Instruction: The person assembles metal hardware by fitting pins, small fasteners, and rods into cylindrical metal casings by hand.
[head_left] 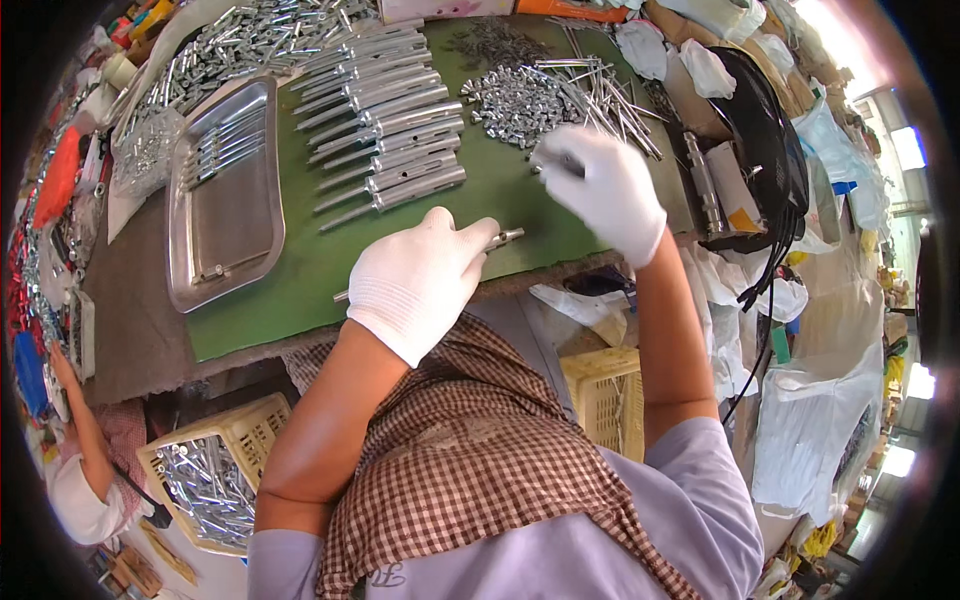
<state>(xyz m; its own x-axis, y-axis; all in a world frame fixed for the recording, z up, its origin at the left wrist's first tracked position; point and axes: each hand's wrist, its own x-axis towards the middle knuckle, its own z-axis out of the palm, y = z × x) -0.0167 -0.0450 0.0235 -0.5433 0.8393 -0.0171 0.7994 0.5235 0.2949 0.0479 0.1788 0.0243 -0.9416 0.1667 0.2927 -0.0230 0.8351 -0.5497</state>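
My left hand point(415, 280), white-gloved, is closed around a metal sleeve-and-rod assembly point(508, 238) at the near edge of the green-topped table point(265, 320). The sleeve end, with a hole in its side, projects past my fingers toward the right; the thin rod end emerges below my palm toward the left.

My right hand point(605, 185) is held over the table's right half, fingers curled in toward the thumb. A small dark bit shows at the fingertips — I cannot tell what it is, or whether it is pinched. The nearest stock is a pile of small metal cones point(515, 105), with loose rods point(620, 110) beside it, toward the far right corner.

Handling: expect the part to be stiff, fairly light and hard to damage. Its smooth round surface may slip or roll in a knit glove — grip the thicker sleeve, not the slender rod. Similar assemblies point(420, 185) lie in a row left of the cones; a steel tray point(278, 220) sits beyond them, toward the left edge.
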